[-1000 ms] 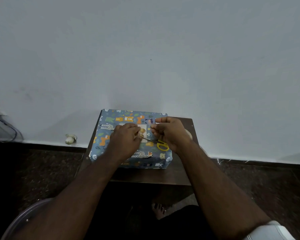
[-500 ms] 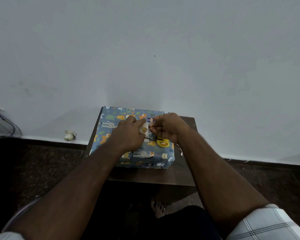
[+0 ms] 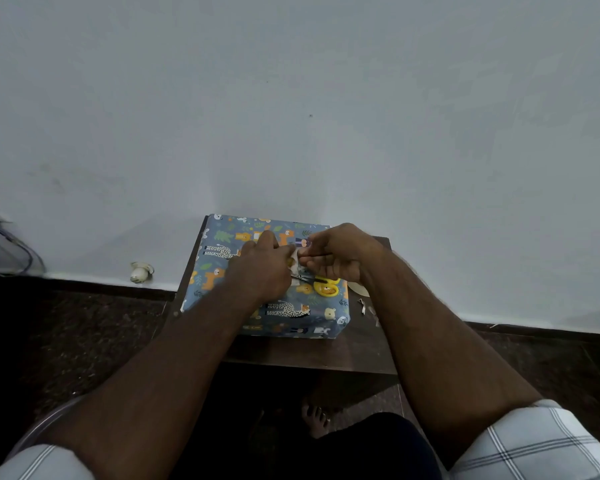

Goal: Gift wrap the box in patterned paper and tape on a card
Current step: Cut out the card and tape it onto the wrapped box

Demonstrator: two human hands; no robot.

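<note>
Box [image 3: 222,261] at frame centre is already fully wrapped; card [image 3: 294,262] is pressed on top by left hand [image 3: 262,271], fingers fairly flat. Right hand [image 3: 336,256] curled, prob. pinching tape, can't tell. Taping left.

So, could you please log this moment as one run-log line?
wrapped box on table | both hands at card | scissors on box

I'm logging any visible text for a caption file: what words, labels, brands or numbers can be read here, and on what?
None can be read.
Wrapped box: animal and leaf pictures only, no legible words.
Card: mostly hidden between the left hand and right hand; any print is too small to read.
Yellow-handled scissors: no readable brand.
</note>
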